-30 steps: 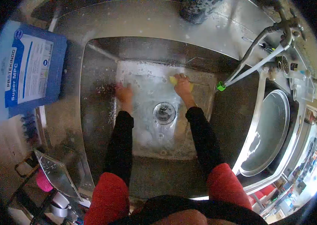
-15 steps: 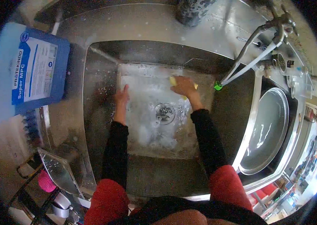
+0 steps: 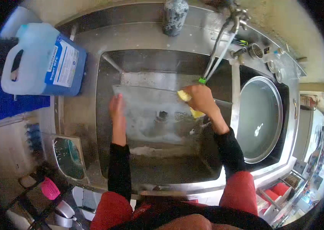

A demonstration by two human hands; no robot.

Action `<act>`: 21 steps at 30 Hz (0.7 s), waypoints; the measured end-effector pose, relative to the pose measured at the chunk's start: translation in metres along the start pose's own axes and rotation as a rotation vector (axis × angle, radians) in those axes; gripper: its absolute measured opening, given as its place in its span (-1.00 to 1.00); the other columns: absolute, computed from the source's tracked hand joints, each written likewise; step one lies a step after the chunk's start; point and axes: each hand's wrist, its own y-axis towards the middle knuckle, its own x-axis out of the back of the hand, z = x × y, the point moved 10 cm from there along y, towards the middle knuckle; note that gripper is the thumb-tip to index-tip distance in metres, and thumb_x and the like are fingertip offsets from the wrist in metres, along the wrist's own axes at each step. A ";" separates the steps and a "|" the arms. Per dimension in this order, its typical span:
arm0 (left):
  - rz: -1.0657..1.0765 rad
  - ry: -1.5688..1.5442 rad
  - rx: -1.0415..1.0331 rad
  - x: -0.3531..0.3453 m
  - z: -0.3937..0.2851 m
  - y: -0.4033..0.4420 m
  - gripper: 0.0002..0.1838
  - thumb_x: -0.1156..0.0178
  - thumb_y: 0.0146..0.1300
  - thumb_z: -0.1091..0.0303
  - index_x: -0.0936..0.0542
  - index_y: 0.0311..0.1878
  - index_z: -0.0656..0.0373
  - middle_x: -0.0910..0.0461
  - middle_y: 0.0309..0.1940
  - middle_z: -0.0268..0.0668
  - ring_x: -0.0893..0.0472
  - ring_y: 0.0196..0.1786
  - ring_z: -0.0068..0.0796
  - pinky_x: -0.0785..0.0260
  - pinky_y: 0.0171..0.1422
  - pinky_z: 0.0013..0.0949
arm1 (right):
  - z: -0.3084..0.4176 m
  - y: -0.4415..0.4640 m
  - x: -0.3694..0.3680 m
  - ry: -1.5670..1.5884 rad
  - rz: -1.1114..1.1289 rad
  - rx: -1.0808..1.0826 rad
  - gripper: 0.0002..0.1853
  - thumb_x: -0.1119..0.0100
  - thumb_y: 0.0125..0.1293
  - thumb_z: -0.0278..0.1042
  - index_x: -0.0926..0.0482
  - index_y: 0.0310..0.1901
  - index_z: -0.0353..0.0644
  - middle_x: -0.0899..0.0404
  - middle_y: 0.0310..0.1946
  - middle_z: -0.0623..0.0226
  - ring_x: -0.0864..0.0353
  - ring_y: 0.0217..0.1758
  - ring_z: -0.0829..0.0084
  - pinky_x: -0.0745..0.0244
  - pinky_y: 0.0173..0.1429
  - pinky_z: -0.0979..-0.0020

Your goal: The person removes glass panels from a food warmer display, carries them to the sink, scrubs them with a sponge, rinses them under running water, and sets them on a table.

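Observation:
A see-through, soapy panel (image 3: 150,111) spans much of the sink, and the drain shows blurrily through it. At its left edge is my left hand (image 3: 117,109), with the fingers wrapped behind the panel and the thumb at the front. My right hand (image 3: 202,100) is closed around a yellow sponge or cloth (image 3: 184,96) near the panel's right side; yellow shows on both sides of the fingers. White suds streak the panel's surface. Just behind my right hand hangs the green tip (image 3: 202,80) of the tap hose.
The metal sink (image 3: 104,153) surrounds the panel. A blue liquid jug (image 3: 67,65) stands on the left. To the right sits a round basin of water (image 3: 259,119). A spotted container (image 3: 175,19) is at the back, and a pink basket (image 3: 50,188) at lower left.
The panel now appears raised off the sink floor, its left edge in my left hand. My right hand has come nearer with the yellow item. The camera view has shifted.

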 end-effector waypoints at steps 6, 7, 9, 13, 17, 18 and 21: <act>0.149 0.087 -0.123 -0.047 -0.089 -0.024 -0.59 -0.03 0.21 0.14 -0.36 -0.01 0.25 -0.38 -0.16 -0.33 -0.37 -0.12 -0.51 -0.17 -0.02 -0.46 | 0.023 -0.049 0.087 -0.071 -0.252 -0.063 -0.69 -0.23 -0.21 -0.37 -0.53 -0.30 -0.02 -0.54 -0.48 0.32 -0.55 -0.42 0.27 -0.43 -0.37 0.31; 0.121 0.122 -0.123 -0.046 -0.093 -0.027 -0.58 0.00 0.23 0.13 -0.34 0.01 0.26 -0.37 -0.11 -0.30 -0.37 -0.06 -0.47 -0.17 0.03 -0.44 | 0.032 -0.055 0.089 -0.099 -0.273 -0.063 -0.68 -0.22 -0.23 -0.40 -0.52 -0.30 -0.01 -0.52 -0.48 0.34 -0.55 -0.44 0.30 -0.43 -0.40 0.33; 0.069 0.146 -0.223 -0.035 -0.091 -0.021 -0.48 0.12 0.27 0.04 -0.24 0.13 0.25 -0.26 0.09 -0.21 -0.23 0.17 -0.35 -0.03 0.23 -0.39 | 0.055 -0.070 0.094 -0.094 -0.389 -0.022 -0.65 -0.20 -0.25 -0.48 -0.49 -0.30 0.03 -0.49 -0.48 0.40 -0.54 -0.48 0.35 -0.43 -0.43 0.39; 0.224 0.218 -0.236 -0.022 -0.097 -0.042 -0.41 0.23 0.28 -0.04 -0.13 0.23 0.20 -0.13 0.21 -0.17 -0.12 0.27 -0.33 0.09 0.31 -0.33 | 0.084 -0.098 0.088 -0.042 -0.450 0.000 -0.69 -0.16 -0.23 -0.49 -0.48 -0.32 0.00 -0.48 -0.46 0.40 -0.52 -0.47 0.35 -0.42 -0.43 0.39; 0.141 -0.318 0.189 -0.014 -0.096 -0.127 -0.23 0.15 0.16 -0.20 0.03 0.29 0.12 0.13 0.30 -0.18 0.06 0.33 -0.22 0.03 0.29 -0.04 | 0.109 -0.127 0.073 -0.010 -0.505 0.040 -0.86 -0.04 -0.09 -0.40 -0.49 -0.40 -0.01 -0.45 -0.50 0.41 -0.49 -0.49 0.39 -0.42 -0.42 0.42; 0.268 -0.334 0.291 -0.025 -0.093 -0.152 -0.22 0.10 0.13 -0.19 0.01 0.28 0.12 0.09 0.28 -0.18 0.01 0.31 -0.20 -0.04 0.23 -0.02 | 0.117 -0.134 0.065 -0.037 -0.450 0.056 -0.83 -0.05 -0.10 -0.38 -0.50 -0.38 -0.03 -0.45 -0.48 0.41 -0.47 -0.50 0.40 -0.41 -0.40 0.42; 0.432 -0.226 0.606 -0.043 -0.042 -0.196 -0.28 0.01 0.13 -0.07 -0.04 0.25 0.14 -0.13 0.16 -0.16 -0.19 0.18 -0.21 -0.25 0.07 -0.05 | 0.133 -0.156 0.051 0.008 -0.463 0.054 -0.67 -0.11 -0.18 -0.42 -0.54 -0.25 -0.03 -0.46 -0.50 0.40 -0.49 -0.45 0.37 -0.40 -0.40 0.39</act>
